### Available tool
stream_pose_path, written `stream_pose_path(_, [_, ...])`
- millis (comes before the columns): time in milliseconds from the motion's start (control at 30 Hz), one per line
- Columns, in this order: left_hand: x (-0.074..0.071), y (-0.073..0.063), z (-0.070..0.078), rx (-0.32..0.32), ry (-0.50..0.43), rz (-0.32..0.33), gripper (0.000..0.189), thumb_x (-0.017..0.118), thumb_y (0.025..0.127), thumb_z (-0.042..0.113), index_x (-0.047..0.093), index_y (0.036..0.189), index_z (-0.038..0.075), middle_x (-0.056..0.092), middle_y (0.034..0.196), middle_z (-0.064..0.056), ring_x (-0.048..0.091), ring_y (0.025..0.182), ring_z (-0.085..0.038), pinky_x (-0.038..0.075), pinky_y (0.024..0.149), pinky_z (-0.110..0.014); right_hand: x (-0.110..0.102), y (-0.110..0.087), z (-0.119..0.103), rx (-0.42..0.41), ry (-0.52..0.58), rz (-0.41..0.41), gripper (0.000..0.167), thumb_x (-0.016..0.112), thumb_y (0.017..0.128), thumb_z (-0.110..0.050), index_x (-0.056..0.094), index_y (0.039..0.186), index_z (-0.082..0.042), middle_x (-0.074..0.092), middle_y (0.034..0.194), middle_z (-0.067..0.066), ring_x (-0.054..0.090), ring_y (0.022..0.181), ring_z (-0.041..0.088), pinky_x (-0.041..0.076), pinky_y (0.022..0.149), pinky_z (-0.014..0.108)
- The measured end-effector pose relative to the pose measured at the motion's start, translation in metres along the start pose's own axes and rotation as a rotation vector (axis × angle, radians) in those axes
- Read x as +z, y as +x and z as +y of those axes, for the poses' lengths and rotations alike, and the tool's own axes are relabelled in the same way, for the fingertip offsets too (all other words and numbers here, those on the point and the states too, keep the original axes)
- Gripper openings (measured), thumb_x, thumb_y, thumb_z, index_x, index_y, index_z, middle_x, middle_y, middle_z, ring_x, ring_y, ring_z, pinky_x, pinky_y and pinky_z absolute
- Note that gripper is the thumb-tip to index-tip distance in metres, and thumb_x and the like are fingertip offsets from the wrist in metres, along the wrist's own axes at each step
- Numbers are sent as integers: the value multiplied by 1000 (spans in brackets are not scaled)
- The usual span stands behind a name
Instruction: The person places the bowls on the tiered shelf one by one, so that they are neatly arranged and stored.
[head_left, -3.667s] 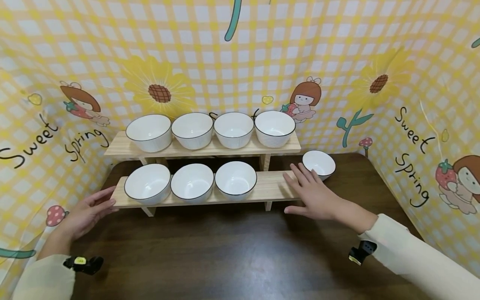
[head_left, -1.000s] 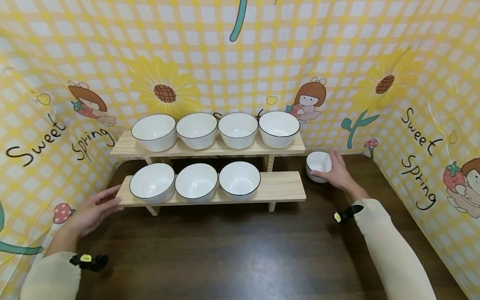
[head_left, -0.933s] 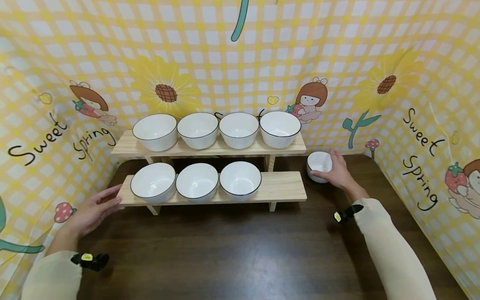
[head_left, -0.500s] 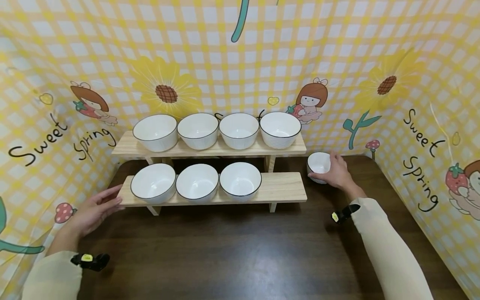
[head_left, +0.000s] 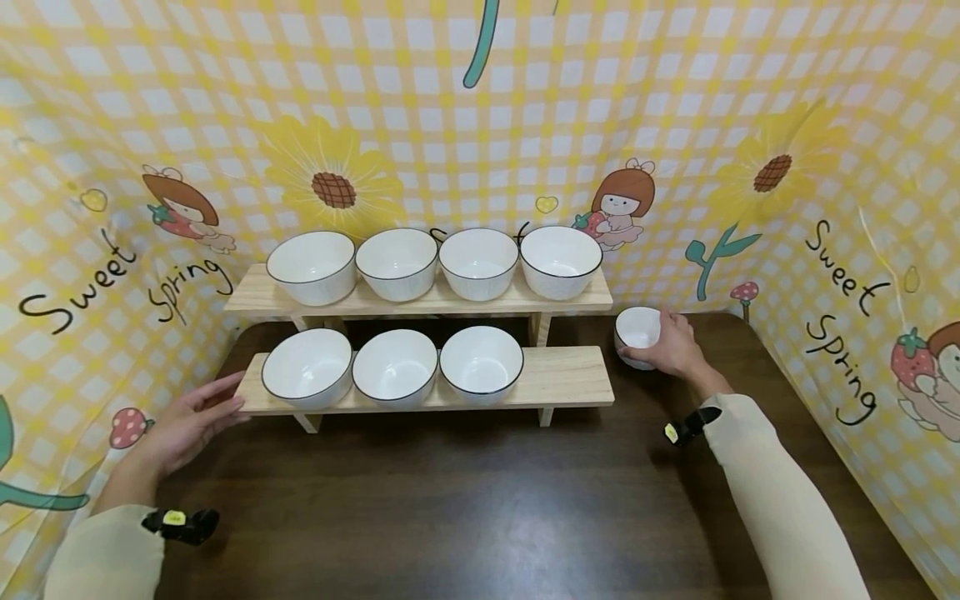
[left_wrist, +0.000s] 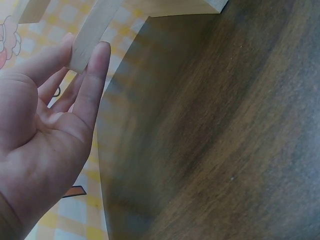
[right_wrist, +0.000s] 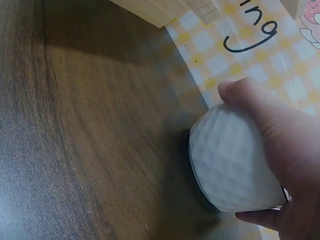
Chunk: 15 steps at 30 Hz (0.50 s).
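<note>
In the head view, my right hand (head_left: 678,348) grips a small white dark-rimmed bowl (head_left: 636,329) on the table, right of a two-tier wooden stand. Seen from the right wrist, the bowl's dimpled side (right_wrist: 230,160) lies between thumb and fingers; the fingers on the far side are partly hidden. My left hand (head_left: 178,429) is at the left end of the lower shelf (head_left: 567,375). In the left wrist view its thumb and fingers pinch the board's end (left_wrist: 92,40). Three white bowls stand in a row on that shelf, such as the rightmost one (head_left: 482,362).
Several similar bowls, the leftmost one (head_left: 311,267) among them, line the upper shelf (head_left: 251,293). Bare wood shows at the lower shelf's right end. A dark brown table (head_left: 420,508) lies beneath. Yellow checked cloth (head_left: 450,125) hangs behind and at both sides.
My right hand has left the lower shelf's right end, moved right and taken hold of the small bowl. Over the last second it barely moves. The left hand stays at the shelf's left end.
</note>
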<state>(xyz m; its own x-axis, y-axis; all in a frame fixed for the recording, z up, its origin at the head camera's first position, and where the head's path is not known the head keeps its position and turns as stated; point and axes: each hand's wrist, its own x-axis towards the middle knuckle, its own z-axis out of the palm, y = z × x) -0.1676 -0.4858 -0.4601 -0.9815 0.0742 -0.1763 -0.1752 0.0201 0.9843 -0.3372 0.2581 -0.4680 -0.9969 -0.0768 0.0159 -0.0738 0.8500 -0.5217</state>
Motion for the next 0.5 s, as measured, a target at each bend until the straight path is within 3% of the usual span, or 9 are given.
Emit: stream_pose_path(500, [0, 0, 0, -3, 0, -5, 56, 60, 103, 9, 44, 156, 18, 43, 128, 8, 69, 102, -8, 58, 90, -23, -11, -7, -2, 1, -14, -44, 109, 80, 80, -50, 26, 150, 14, 30, 140, 45, 36, 126, 59, 44, 98, 68])
